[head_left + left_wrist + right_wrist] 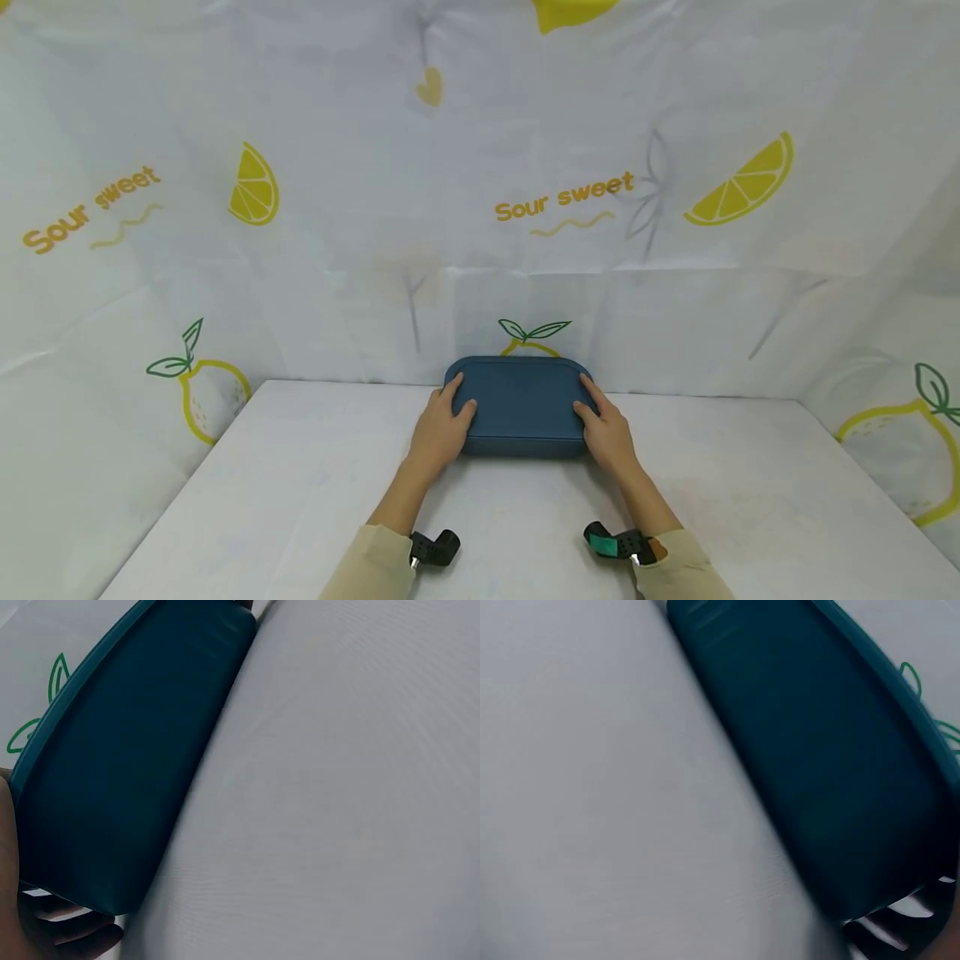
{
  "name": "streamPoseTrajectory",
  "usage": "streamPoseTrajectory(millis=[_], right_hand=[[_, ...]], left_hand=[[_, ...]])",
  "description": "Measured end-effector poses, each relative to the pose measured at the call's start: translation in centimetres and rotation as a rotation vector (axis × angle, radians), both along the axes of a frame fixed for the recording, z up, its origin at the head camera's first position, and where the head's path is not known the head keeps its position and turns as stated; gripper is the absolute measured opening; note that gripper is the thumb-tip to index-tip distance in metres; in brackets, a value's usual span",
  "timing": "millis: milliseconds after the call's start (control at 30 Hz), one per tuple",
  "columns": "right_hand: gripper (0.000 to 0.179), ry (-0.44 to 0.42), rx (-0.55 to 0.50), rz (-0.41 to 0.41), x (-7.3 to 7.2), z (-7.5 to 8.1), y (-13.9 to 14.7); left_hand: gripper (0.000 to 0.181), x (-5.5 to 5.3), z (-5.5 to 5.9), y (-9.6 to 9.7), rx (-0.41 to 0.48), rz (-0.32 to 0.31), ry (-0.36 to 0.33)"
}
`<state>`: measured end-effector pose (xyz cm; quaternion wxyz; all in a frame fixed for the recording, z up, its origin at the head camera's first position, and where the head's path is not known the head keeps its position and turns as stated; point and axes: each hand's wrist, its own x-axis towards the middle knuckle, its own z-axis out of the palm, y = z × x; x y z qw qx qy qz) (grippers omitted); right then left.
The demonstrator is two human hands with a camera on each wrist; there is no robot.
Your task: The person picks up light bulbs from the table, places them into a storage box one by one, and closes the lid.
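Note:
A dark blue rectangular box with rounded corners and a raised rim sits at the back of the white table. My left hand grips its left end, thumb on the top edge and the other fingers down the side. On the opposite end my right hand holds it the same way. The left wrist view shows the box's long front wall, with curled left fingers at its lower corner. In the right wrist view the same wall appears, the right fingers dark and partly cut off by the frame.
The white table spreads out to both sides and in front of the box. Close behind it hangs a white cloth printed with lemons and lettering, which also covers both sides. Each wrist wears a black camera band.

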<state>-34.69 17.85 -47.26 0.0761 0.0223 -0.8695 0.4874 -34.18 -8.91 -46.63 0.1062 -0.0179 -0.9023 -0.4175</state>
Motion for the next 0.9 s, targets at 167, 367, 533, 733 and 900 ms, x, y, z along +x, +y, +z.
streamPoseTrajectory(millis=[167, 367, 533, 733, 900], right_hand=[[0.052, 0.081, -0.075, -0.021, -0.2, -1.3, 0.0], [0.054, 0.086, -0.094, -0.03, 0.0, -1.9, 0.0], [0.055, 0.067, -0.1, -0.039, 0.0, -2.3, 0.2], [0.057, 0.035, -0.083, -0.08, 0.2, -2.3, 1.1], [0.059, 0.013, -0.03, -0.107, 1.1, -2.5, 1.6]], left_hand=[[0.05, -0.1, -0.9, 0.0, 0.07, 0.02, 0.086], [0.051, 0.1, -2.2, -0.4, 0.156, 0.027, 0.123], [0.053, 0.3, -2.8, -0.5, 0.183, 0.019, 0.13], [0.057, -0.1, -3.4, 0.1, 0.236, -0.02, 0.117], [0.061, 0.4, -4.0, 0.4, 0.244, -0.044, 0.092]])
